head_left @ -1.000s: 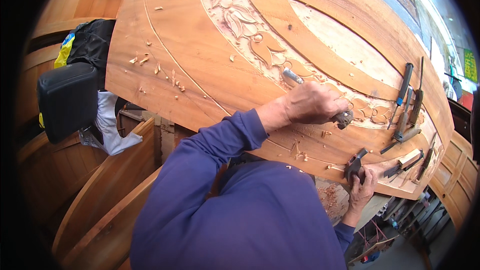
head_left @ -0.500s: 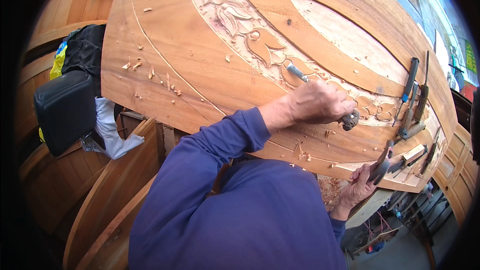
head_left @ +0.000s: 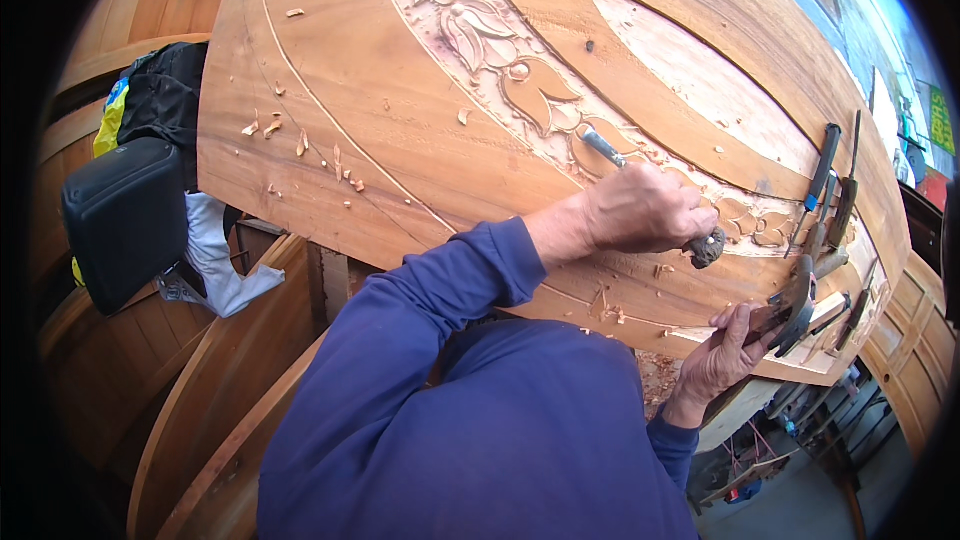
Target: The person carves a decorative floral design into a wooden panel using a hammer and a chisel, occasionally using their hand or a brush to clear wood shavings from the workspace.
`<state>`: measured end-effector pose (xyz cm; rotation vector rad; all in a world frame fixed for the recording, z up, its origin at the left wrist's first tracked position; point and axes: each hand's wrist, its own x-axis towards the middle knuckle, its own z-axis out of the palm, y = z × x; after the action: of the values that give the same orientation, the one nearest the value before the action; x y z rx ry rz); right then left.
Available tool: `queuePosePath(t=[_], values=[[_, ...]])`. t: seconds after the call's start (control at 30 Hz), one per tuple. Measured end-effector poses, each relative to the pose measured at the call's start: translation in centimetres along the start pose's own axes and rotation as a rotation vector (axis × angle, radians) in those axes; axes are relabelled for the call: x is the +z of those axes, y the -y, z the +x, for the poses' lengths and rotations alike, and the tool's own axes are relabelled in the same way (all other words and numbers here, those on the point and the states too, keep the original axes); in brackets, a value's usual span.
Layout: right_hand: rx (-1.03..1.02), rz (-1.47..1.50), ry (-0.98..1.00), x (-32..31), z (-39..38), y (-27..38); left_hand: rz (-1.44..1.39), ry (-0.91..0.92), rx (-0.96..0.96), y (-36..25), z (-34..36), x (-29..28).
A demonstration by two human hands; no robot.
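My left hand (head_left: 645,208) is wrapped around a carving chisel (head_left: 602,147) and rests above the broad wooden panel (head_left: 340,40). The chisel's metal blade points toward the upper left, onto a band of carved flowers and leaves (head_left: 540,95); its dark, worn handle end pokes out below my fist. At the panel's near right edge, my right hand (head_left: 715,362) grips a hammer (head_left: 797,308) with a dark, curved head. The hammer is apart from the chisel, and its head partly covers tools lying behind it.
Several chisels (head_left: 823,165) and other hand tools lie at the panel's right end. Wood shavings (head_left: 303,143) are scattered over the surface. Past the left edge are a black padded seat-like object (head_left: 125,225) and a white cloth (head_left: 215,255). Curved wooden pieces (head_left: 215,380) stand below.
My right hand has risen slightly and moved right with the hammer, whose head has turned. The left hand keeps the chisel at the same carved spot; the view has shifted a little.
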<state>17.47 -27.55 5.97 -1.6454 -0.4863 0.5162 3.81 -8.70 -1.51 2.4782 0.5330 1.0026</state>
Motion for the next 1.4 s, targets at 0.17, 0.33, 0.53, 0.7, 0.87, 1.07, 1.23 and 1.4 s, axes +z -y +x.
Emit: queuePosePath(t=[0.17,0.33,0.53,0.7,0.87,1.07,1.23,1.4], values=[[0.050,0.036,0.041,1.4,0.5,0.7,-0.069,0.002,-0.058,-0.1,0.0,-0.4],[-0.124,-0.394,-0.046,3.2,-2.0,-4.1,-0.113,-0.056,-0.060,-0.1,0.1,-0.3],[-0.043,-0.187,-0.010,4.6,-1.8,-2.4,-0.139,-0.031,-0.068,0.2,0.0,-0.7],[-0.072,-0.017,-0.068,6.7,-1.7,0.9,-0.182,-0.082,-0.090,0.1,0.2,-0.8],[-0.143,0.073,-0.125,5.9,0.2,3.2,-0.140,-0.059,-0.048,0.1,0.2,-0.9],[-0.166,0.054,-0.102,5.6,0.4,3.1,-0.124,-0.027,-0.009,-0.2,-0.3,-0.4],[-0.187,0.036,-0.056,5.5,0.7,2.7,-0.130,-0.052,-0.018,-0.2,0.1,-0.7],[-0.190,0.021,-0.036,5.2,0.8,2.6,-0.047,-0.035,0.024,-0.4,0.4,-0.6]])
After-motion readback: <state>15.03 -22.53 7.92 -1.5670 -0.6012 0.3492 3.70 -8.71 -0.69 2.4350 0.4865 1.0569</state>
